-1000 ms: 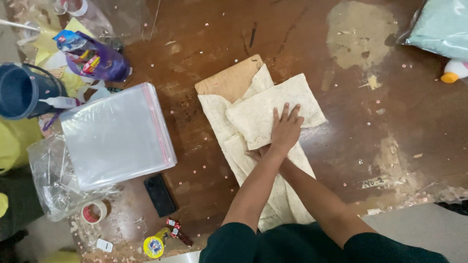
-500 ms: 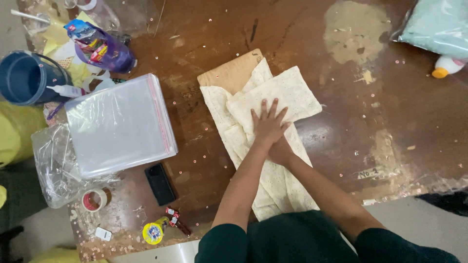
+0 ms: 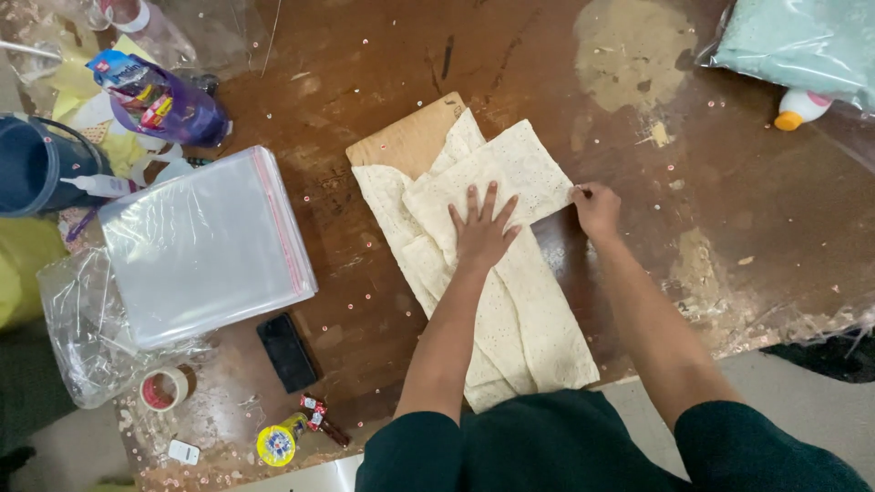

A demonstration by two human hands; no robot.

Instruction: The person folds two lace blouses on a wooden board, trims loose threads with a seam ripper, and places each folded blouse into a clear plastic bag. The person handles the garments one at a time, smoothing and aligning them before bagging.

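Observation:
A cream eyelet fabric (image 3: 510, 301) lies folded on a brown cardboard sheet (image 3: 406, 141) on the worn wooden table. My left hand (image 3: 481, 228) presses flat on the folded upper part of the fabric, fingers spread. My right hand (image 3: 597, 210) pinches the fabric's right corner at its edge, fingers closed on it.
A stack of clear plastic bags (image 3: 205, 246) lies left of the fabric, with a black phone (image 3: 287, 351), tape roll (image 3: 164, 389) and small yellow tape measure (image 3: 278, 444) below. A purple bottle (image 3: 164, 105) and blue bucket (image 3: 32, 164) stand far left. A teal bundle (image 3: 797, 46) and small bottle (image 3: 802, 107) sit top right.
My right hand came out from under the left one and moved right to the fabric's corner. My left hand slid slightly left and stays pressed on the fold.

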